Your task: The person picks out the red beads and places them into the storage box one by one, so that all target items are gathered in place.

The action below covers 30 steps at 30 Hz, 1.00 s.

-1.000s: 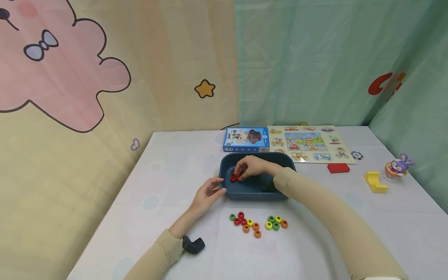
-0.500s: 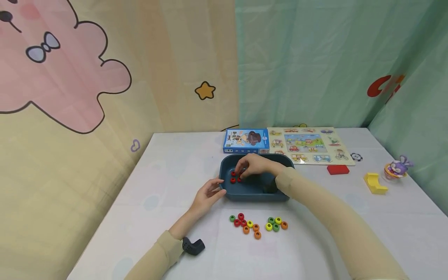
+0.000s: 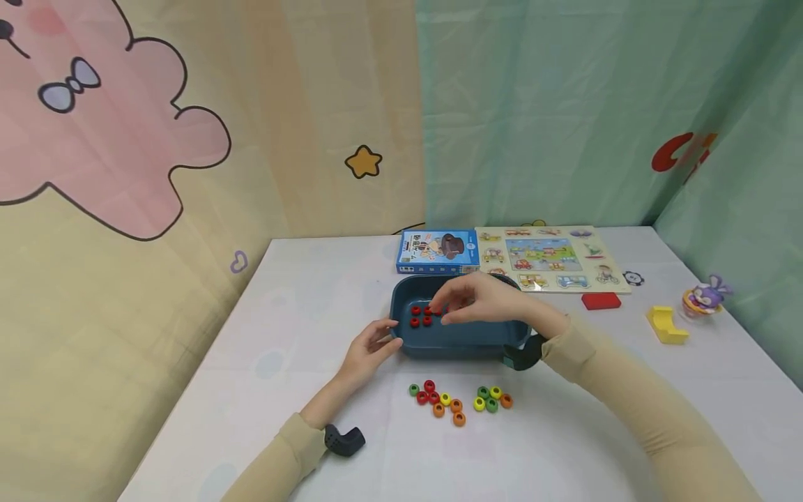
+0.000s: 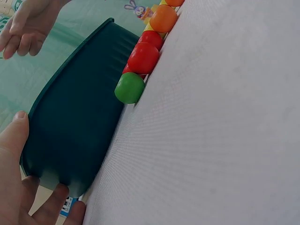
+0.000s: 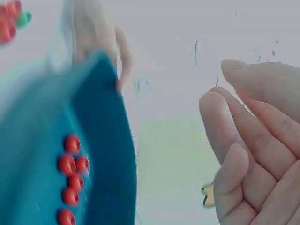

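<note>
Pastel printed curtains (image 3: pixel 533 104) stand at the far side of a white desk (image 3: pixel 314 293). Red beads (image 3: pixel 427 321) sit in the dark blue-green tray (image 3: pixel 464 337), left half; right wrist view shows six. Change: right hand (image 3: pixel 486 300) has just come up off them and back to the right, now above the tray. Its grip is relaxed, clear gap between thumb and index fingertip, nothing held. Judgement: those beads are let go, handling of them paused. Left hand (image 3: pixel 369 353) has stayed at the tray's left end, fingers spread, thumb and fingertips touching the outside; looks like steadying, not lifting. Near side of the tray, on the desk: left bead cluster (image 3: pixel 434 398) (red, orange, yellow, green) and right bead cluster (image 3: pixel 492 405) (no red). Far: blue box (image 3: pixel 437 252), picture puzzle board (image 3: pixel 544 254) right of it. Farther right: red block (image 3: pixel 601 300), yellow block (image 3: pixel 665 325), purple rabbit figurine (image 3: pixel 707 298).
</note>
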Each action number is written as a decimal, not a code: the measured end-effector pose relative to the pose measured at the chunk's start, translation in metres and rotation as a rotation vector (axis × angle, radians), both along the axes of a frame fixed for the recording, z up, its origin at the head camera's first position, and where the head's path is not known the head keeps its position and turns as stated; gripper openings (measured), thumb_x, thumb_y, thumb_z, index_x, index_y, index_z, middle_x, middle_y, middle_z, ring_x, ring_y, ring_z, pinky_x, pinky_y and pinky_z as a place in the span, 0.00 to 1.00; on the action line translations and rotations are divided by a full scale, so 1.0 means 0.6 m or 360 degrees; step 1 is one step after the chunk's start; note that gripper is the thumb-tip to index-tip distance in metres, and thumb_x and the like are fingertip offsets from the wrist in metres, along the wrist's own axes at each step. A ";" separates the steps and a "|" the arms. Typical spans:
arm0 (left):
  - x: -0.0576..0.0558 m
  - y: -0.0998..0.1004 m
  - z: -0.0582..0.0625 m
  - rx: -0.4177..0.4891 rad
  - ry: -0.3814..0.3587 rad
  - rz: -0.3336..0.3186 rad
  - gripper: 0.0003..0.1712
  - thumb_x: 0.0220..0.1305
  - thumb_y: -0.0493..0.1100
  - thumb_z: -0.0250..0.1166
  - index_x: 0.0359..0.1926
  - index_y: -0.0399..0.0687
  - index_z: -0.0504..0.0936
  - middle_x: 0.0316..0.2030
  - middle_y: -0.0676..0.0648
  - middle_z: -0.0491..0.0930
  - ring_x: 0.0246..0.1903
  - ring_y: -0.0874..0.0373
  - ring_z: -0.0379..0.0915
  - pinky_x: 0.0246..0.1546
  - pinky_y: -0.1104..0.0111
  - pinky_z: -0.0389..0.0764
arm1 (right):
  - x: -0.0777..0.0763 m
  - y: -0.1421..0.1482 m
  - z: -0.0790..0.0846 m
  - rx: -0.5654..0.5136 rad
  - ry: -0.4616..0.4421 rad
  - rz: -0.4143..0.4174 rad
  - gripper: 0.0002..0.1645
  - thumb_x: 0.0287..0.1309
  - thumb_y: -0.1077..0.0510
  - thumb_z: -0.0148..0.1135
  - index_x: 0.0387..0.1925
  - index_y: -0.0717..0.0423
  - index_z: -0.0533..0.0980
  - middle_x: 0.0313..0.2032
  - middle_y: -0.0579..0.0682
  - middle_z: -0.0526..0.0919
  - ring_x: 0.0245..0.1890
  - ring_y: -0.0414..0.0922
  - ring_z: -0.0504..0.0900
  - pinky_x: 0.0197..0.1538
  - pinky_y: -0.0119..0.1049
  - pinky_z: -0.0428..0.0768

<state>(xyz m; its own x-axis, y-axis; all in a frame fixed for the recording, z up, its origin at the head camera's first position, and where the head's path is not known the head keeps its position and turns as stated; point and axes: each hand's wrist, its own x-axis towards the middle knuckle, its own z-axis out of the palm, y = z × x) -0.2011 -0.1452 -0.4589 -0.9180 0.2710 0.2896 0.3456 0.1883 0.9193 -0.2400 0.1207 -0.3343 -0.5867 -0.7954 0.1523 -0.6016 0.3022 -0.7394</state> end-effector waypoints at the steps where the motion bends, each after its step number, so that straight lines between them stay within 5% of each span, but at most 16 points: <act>1: 0.002 0.001 0.006 -0.0001 -0.0002 -0.0003 0.21 0.57 0.40 0.62 0.52 0.41 0.71 0.60 0.39 0.62 0.53 0.49 0.68 0.48 0.64 0.73 | 0.015 0.001 0.002 -0.0019 0.0010 0.0024 0.15 0.52 0.57 0.63 0.43 0.54 0.76 0.36 0.44 0.80 0.28 0.41 0.76 0.32 0.36 0.78; 7: 0.015 0.003 0.028 -0.0042 -0.0009 -0.0015 0.23 0.58 0.41 0.61 0.52 0.36 0.69 0.60 0.37 0.61 0.53 0.47 0.67 0.49 0.63 0.73 | 0.092 -0.003 -0.003 -0.0198 -0.0074 0.0132 0.11 0.51 0.65 0.62 0.39 0.62 0.77 0.36 0.48 0.81 0.28 0.42 0.77 0.31 0.36 0.78; 11: 0.017 0.003 0.031 -0.0045 -0.0021 -0.0012 0.24 0.58 0.41 0.61 0.53 0.34 0.69 0.60 0.36 0.61 0.53 0.45 0.67 0.50 0.61 0.72 | 0.112 -0.014 -0.044 -0.0233 -0.0068 0.0121 0.10 0.51 0.67 0.61 0.38 0.60 0.77 0.34 0.50 0.81 0.30 0.41 0.77 0.31 0.34 0.78; 19: 0.016 0.003 0.032 -0.0048 -0.0055 -0.0015 0.24 0.58 0.43 0.61 0.53 0.35 0.68 0.59 0.36 0.62 0.53 0.46 0.66 0.49 0.62 0.72 | 0.110 -0.032 -0.147 -0.0170 -0.0040 0.0009 0.12 0.52 0.61 0.62 0.41 0.55 0.76 0.38 0.49 0.81 0.35 0.37 0.78 0.37 0.32 0.79; 30: 0.016 0.004 0.032 -0.0024 -0.0048 -0.0065 0.25 0.59 0.41 0.60 0.54 0.33 0.67 0.58 0.35 0.64 0.53 0.42 0.66 0.47 0.66 0.74 | 0.100 -0.043 -0.189 -0.0079 0.0153 -0.0101 0.13 0.54 0.53 0.61 0.43 0.47 0.76 0.40 0.37 0.79 0.35 0.35 0.75 0.38 0.29 0.77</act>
